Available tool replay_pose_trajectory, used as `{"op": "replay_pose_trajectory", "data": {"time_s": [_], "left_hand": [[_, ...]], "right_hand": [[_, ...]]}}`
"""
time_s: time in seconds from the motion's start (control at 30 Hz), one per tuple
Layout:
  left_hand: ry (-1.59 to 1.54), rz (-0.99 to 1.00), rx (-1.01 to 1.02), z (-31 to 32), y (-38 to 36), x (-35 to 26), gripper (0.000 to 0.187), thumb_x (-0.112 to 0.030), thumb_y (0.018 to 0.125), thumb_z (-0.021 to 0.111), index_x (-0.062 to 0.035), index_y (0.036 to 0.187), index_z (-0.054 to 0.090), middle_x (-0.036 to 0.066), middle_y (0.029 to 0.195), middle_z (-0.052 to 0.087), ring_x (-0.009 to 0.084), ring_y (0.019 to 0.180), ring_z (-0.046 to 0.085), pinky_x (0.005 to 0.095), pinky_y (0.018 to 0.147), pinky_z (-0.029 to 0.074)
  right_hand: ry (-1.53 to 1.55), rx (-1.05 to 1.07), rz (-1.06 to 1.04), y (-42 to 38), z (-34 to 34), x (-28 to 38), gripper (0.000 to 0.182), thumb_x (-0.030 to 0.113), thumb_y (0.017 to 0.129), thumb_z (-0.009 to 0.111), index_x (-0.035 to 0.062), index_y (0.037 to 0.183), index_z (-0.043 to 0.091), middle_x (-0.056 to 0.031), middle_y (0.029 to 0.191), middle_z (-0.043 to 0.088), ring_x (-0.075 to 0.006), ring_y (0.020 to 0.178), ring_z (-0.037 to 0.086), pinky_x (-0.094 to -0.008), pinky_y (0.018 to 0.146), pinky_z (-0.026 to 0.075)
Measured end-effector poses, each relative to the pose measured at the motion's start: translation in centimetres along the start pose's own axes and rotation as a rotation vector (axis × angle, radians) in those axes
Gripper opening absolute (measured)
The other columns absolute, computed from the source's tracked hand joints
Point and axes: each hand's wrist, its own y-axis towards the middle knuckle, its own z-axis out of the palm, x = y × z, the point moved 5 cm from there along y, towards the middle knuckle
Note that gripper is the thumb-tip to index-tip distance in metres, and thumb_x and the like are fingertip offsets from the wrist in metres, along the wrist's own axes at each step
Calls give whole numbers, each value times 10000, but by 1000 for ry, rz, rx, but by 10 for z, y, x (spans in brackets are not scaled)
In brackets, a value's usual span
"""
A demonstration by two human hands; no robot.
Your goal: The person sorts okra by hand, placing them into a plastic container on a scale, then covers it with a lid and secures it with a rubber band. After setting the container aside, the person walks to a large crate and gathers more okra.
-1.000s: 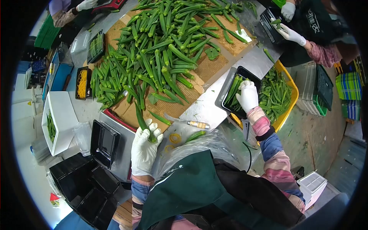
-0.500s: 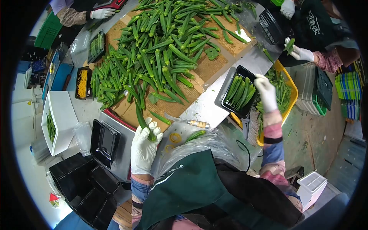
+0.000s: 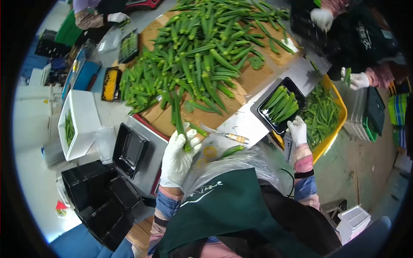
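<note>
From the one view, worn on the head, I am looking down past a dark green apron at a person's two gloved hands over a sorting table. The left hand is closed around a long okra pod, palm turned up, the pod pointing away toward the pile; holding it loosely like this probably spares it from bruising. The right hand is at the near right edge of a black tray, fingers curled; I cannot tell whether they pinch the rim or merely rest against it, perhaps to steady it.

Inside that tray, okra pods lie side by side, likely because lining them up saves room. The big okra pile sits on cardboard in the middle, seemingly so that everyone around can reach it. A wooden-handled knife lies between the hands, and a yellow crate of more okra stands just beyond the tray on the right.

The held pod is slender, tapered and mid-green; those in the tray look glossy and ridged, similar in length.
</note>
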Motion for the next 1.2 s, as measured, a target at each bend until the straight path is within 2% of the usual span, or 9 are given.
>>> {"op": "replay_pose_trajectory", "data": {"time_s": [0.23,0.3,0.43,0.47,0.63,0.83,0.9,1.03,1.2], "left_hand": [[-114,44,32,-9,-15,-6,468,-154,989,600,-4,1406,448,146,1281,603,231,1042,632,397,923,549],[-148,56,47,-10,-14,-4,459,-155,995,591,-5,1404,448,147,1293,600,233,1049,634,398,922,555],[-161,96,42,-9,-18,-7,398,-106,968,626,-24,1330,484,112,1121,612,222,1000,636,391,911,558],[-146,106,2,-3,-20,-11,396,-59,936,648,-37,1301,495,90,1025,599,210,955,632,384,872,547],[-35,100,7,-13,-16,-9,410,-21,910,640,-19,1297,505,75,938,615,192,870,629,379,817,515],[70,74,-6,-13,-17,-6,373,-55,930,622,-2,1286,524,71,882,625,188,817,630,378,812,512],[77,71,-27,-17,-18,-9,363,-68,937,621,-2,1282,531,71,877,627,188,814,631,380,811,513],[17,87,-123,-24,-16,-11,322,-98,946,626,8,1243,562,48,798,589,170,727,587,360,724,494],[51,-7,-176,-32,-5,-10,248,-162,962,634,-26,1168,614,-30,628,438,97,545,420,279,545,376]], "right_hand": [[147,63,-37,-50,66,11,290,-16,896,644,-60,1161,536,-71,838,647,-130,597,610,-242,537,500],[-7,180,-10,-57,78,14,342,21,901,662,-95,1195,530,-96,831,678,-140,626,650,-267,584,523],[-1064,279,-83,-56,73,77,319,313,917,663,-2,919,712,-164,732,713,-249,672,717,-369,648,557],[-974,163,-221,-66,81,116,341,377,911,639,68,799,727,-169,726,697,-323,688,698,-417,649,556],[-442,237,-704,-38,192,164,272,274,875,727,78,1064,717,-126,997,739,-293,893,719,-366,796,565],[-737,177,-562,12,298,173,532,346,815,776,35,1217,620,-180,1105,693,-336,988,678,-419,853,535],[-145,219,-570,19,284,168,498,303,822,764,-18,1171,613,-203,1106,674,-356,1052,651,-438,924,504],[-110,117,-599,-26,148,218,435,287,852,772,-8,1139,630,-123,938,693,-177,781,622,-312,725,512],[-1105,-115,-526,-21,-31,179,479,283,793,796,10,1168,674,-169,983,714,-300,867,699,-390,776,546]]}}
